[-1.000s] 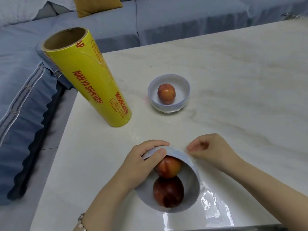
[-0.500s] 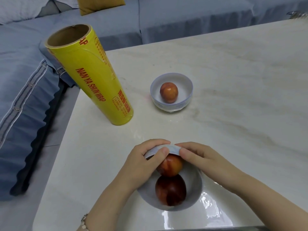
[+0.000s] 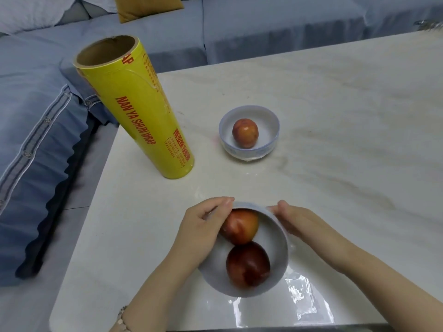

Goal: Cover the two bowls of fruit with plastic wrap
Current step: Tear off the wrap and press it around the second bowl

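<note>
Yellow roll of plastic wrap [image 3: 141, 111]: red capitals down its side read "NAN YA SHUN WRAP". Near top rim, "AP" visible, rest hidden. Red Chinese characters and fine print near base: illegible.

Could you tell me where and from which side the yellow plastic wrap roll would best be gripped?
Probably round the middle of the plastic wrap roll, coming from its right, over the table: it stands on end near the table's left edge, a tall cylinder with smooth sides.
</note>
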Demonstrator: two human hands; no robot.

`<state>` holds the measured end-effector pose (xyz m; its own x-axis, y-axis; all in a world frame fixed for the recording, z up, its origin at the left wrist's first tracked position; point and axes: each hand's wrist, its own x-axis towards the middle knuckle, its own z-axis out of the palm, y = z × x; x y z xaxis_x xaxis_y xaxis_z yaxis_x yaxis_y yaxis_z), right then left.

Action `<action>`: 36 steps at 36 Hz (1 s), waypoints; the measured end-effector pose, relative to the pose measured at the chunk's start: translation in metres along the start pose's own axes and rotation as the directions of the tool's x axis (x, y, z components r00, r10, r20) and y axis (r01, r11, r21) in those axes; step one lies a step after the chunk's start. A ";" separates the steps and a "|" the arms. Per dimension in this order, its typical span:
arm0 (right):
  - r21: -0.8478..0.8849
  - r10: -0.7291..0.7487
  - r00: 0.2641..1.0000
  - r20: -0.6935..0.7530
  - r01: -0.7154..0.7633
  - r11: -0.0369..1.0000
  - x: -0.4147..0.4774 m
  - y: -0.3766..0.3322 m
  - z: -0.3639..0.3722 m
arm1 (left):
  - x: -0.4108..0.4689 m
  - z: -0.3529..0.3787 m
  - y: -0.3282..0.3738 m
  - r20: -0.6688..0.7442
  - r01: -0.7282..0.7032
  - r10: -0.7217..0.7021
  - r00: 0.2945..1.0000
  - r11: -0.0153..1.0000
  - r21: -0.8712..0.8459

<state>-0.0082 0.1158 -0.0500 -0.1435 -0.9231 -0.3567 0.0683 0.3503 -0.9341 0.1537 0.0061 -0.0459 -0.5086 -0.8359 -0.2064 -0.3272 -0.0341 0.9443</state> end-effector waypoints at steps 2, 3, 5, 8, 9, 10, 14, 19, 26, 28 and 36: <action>0.087 -0.005 1.000 -0.027 0.008 0.996 -0.007 0.004 -0.002 | -0.002 0.004 -0.002 -0.092 0.051 -0.057 0.994 0.997 -0.066; 0.107 -0.015 0.999 -0.040 0.019 0.994 -0.009 0.005 -0.002 | -0.003 0.007 -0.004 -0.127 0.085 -0.097 0.987 0.991 -0.100; 0.094 -0.058 0.995 -0.085 0.066 0.993 -0.012 0.005 -0.002 | -0.003 0.012 -0.007 -0.160 0.136 -0.157 0.975 0.982 -0.133; 0.134 -0.070 0.983 -0.168 0.093 0.987 -0.011 0.003 -0.003 | -0.004 0.017 -0.006 -0.114 0.139 -0.153 0.982 0.982 -0.126; 0.153 -0.065 0.981 -0.183 0.093 0.984 -0.011 0.001 -0.003 | -0.001 0.016 -0.004 -0.086 0.129 -0.139 0.987 0.985 -0.119; 0.147 -0.067 0.979 -0.192 0.096 0.984 -0.010 0.000 -0.003 | 0.002 0.013 -0.002 -0.053 0.113 -0.118 0.992 0.989 -0.095; 0.020 -0.088 0.966 -0.243 0.096 0.995 -0.003 -0.003 0.000 | 0.019 0.000 0.006 0.052 0.057 -0.060 0.997 0.997 0.053; -0.034 -0.024 0.955 -0.294 0.014 0.999 0.009 -0.014 0.004 | 0.021 0.001 0.011 0.134 0.087 -0.102 0.986 0.990 0.111; -0.048 0.170 0.964 -0.203 -0.183 0.982 0.014 -0.033 -0.012 | 0.021 0.003 0.012 0.188 0.035 -0.051 0.981 0.995 0.089; -0.085 0.253 0.956 -0.147 -0.267 0.960 0.015 -0.038 -0.017 | 0.022 0.003 0.011 0.196 0.012 -0.036 0.980 0.992 0.124; 0.045 0.327 0.945 0.020 -0.327 0.944 0.021 -0.046 -0.023 | 0.020 0.006 0.008 0.171 -0.101 0.060 0.983 0.965 0.242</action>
<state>-0.0371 0.0846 -0.0151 -0.0937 -0.7608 -0.6421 0.1563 0.6257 -0.7642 0.1358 -0.0075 -0.0442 -0.6559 -0.7306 -0.1901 -0.4571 0.1839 0.8702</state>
